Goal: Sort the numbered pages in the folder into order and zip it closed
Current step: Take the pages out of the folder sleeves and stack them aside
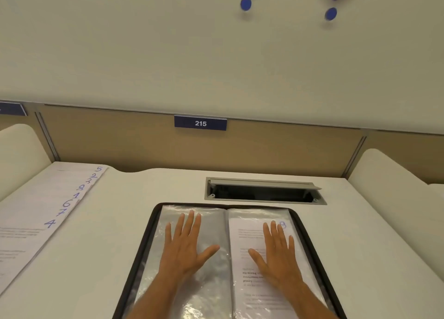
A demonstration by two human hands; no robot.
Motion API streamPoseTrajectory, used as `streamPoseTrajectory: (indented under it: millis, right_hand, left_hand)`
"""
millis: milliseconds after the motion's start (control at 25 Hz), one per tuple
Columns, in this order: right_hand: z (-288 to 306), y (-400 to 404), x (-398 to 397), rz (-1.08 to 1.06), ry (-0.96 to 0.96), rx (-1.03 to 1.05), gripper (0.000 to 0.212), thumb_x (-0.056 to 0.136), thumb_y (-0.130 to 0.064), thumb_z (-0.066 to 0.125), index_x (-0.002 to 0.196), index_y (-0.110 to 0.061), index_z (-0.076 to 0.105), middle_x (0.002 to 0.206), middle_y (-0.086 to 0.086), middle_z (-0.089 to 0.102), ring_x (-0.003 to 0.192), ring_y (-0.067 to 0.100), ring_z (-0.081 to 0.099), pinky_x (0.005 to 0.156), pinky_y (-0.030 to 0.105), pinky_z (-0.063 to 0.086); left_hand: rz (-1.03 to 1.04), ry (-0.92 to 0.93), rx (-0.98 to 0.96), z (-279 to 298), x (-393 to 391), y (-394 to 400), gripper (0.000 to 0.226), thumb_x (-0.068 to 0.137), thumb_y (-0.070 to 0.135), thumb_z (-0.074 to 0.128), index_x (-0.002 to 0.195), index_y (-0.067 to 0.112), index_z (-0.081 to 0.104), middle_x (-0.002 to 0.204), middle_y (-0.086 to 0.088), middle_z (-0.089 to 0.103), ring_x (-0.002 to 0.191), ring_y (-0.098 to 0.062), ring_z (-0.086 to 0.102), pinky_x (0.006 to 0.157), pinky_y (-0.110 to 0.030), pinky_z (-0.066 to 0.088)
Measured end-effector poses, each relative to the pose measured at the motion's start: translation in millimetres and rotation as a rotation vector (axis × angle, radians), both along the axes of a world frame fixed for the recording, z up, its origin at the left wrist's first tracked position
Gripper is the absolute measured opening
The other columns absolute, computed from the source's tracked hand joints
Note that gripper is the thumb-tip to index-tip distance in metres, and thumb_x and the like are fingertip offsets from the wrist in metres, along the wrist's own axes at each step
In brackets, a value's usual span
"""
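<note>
In the head view, a black zip folder (153,225) is laid open on the white desk (360,234) at the near centre, its clear plastic sleeves spread to both sides. The left hand (186,244) is pressed flat on the empty left sleeve (209,282) with fingers straight and spread, gripping nothing, while the right hand (278,251) is laid equally flat, fingers extended, on the right sleeve, where a printed page marked 9 (283,224) is held. At the far left of the desk, loose numbered pages (48,198) are fanned in a staggered row, with 5, 2, 3, 8, 1, 6, 7 and 4 seen from far to near, well apart from the folder, and an open cable hatch (264,192) is set into the desk just beyond it, below a wall plate reading 215 (200,123).
</note>
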State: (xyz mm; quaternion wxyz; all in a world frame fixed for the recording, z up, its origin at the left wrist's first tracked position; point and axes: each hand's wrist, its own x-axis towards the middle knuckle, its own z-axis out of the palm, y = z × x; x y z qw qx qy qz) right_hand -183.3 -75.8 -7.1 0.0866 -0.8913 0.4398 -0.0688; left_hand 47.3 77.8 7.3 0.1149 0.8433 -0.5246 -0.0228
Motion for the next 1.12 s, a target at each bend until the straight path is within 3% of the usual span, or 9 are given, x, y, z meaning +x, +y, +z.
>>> streamPoseTrajectory:
  millis: [80, 160, 280, 440, 560, 680, 800, 960, 1120]
  right_hand:
    - [-9, -3, -18, -0.025, 0.047, 0.022, 0.107, 0.060, -0.093, -0.024, 0.149, -0.033, -0.029, 0.156, -0.006, -0.038, 0.150, 0.020, -0.025, 0.118, 0.044, -0.024]
    - [-16, -5, -34, -0.049, 0.107, 0.051, 0.113, 0.055, -0.090, -0.032, 0.150, -0.029, -0.027, 0.159, -0.002, -0.034, 0.151, 0.021, -0.023, 0.122, 0.047, -0.017]
    - [-19, -7, -44, -0.086, 0.098, 0.073, 0.128, 0.054, -0.088, -0.034, 0.159, -0.024, -0.001, 0.167, 0.003, -0.012, 0.154, 0.023, -0.014, 0.124, 0.046, -0.010]
    - [-13, -13, -48, -0.146, 0.069, 0.097, 0.116, 0.067, -0.088, -0.018, 0.157, -0.024, 0.018, 0.167, 0.007, 0.005, 0.155, 0.026, 0.000, 0.124, 0.042, -0.003]
    - [-4, -19, -51, -0.287, 0.005, 0.088, 0.084, 0.090, -0.075, 0.032, 0.153, -0.020, 0.026, 0.160, 0.008, 0.027, 0.147, 0.027, 0.025, 0.122, 0.042, 0.022]
    - [12, -28, -47, -0.418, -0.120, 0.142, 0.063, 0.091, -0.053, 0.060, 0.142, -0.020, 0.041, 0.133, 0.002, 0.057, 0.123, 0.023, 0.050, 0.106, 0.041, 0.043]
    - [22, -37, -48, -0.518, -0.333, 0.290, 0.054, 0.087, -0.028, 0.073, 0.134, -0.014, 0.050, 0.121, 0.008, 0.065, 0.106, 0.026, 0.062, 0.092, 0.040, 0.054]
    - [29, -53, -55, -0.637, -0.347, 0.417, 0.057, 0.079, -0.019, 0.081, 0.129, -0.007, 0.055, 0.112, 0.010, 0.065, 0.095, 0.026, 0.062, 0.075, 0.031, 0.049]
    - [33, -59, -60, -0.702, -0.415, 0.467, 0.021, 0.075, -0.009, 0.084, 0.080, -0.011, 0.064, 0.078, 0.003, 0.066, 0.067, 0.018, 0.060, 0.064, 0.029, 0.051]
  left_hand:
    - [-0.009, 0.010, 0.000, -11, -8, 2, 0.099, 0.085, 0.089, 0.024, 0.153, 0.019, 0.037, 0.160, -0.006, 0.029, 0.145, -0.034, 0.035, 0.118, -0.052, 0.007]
    - [0.009, 0.045, 0.018, -20, -14, 9, 0.105, 0.080, 0.094, 0.013, 0.158, 0.024, 0.011, 0.164, -0.001, 0.002, 0.153, -0.031, 0.010, 0.118, -0.050, -0.007]
    - [0.054, 0.050, 0.056, -38, -19, 18, 0.107, 0.072, 0.097, -0.001, 0.153, 0.029, -0.020, 0.159, 0.005, -0.028, 0.150, -0.022, -0.024, 0.116, -0.052, -0.023]
    - [0.091, 0.046, 0.075, -41, -21, 21, 0.106, 0.076, 0.096, 0.005, 0.156, 0.028, -0.012, 0.162, 0.007, -0.021, 0.151, -0.018, -0.020, 0.118, -0.053, -0.019]
    - [0.077, 0.028, 0.031, -46, -20, 21, 0.104, 0.077, 0.095, 0.006, 0.158, 0.030, -0.005, 0.164, 0.007, -0.014, 0.151, -0.017, -0.018, 0.116, -0.052, -0.020]
    - [0.076, 0.015, 0.003, -49, -21, 21, 0.103, 0.078, 0.095, 0.008, 0.158, 0.030, 0.003, 0.165, 0.007, -0.008, 0.151, -0.018, -0.013, 0.116, -0.052, -0.018]
    - [0.074, 0.007, -0.024, -53, -21, 21, 0.099, 0.082, 0.092, 0.016, 0.158, 0.029, 0.020, 0.165, 0.004, 0.010, 0.152, -0.019, 0.002, 0.116, -0.050, -0.014]
    - [0.062, 0.007, 0.037, -52, -20, 20, 0.092, 0.085, 0.089, 0.026, 0.153, 0.026, 0.038, 0.160, 0.000, 0.031, 0.149, -0.023, 0.024, 0.116, -0.051, -0.003]
    - [0.067, -0.012, 0.025, -54, -21, 20, 0.092, 0.086, 0.088, 0.025, 0.153, 0.027, 0.037, 0.161, 0.001, 0.030, 0.149, -0.023, 0.025, 0.116, -0.054, 0.002]
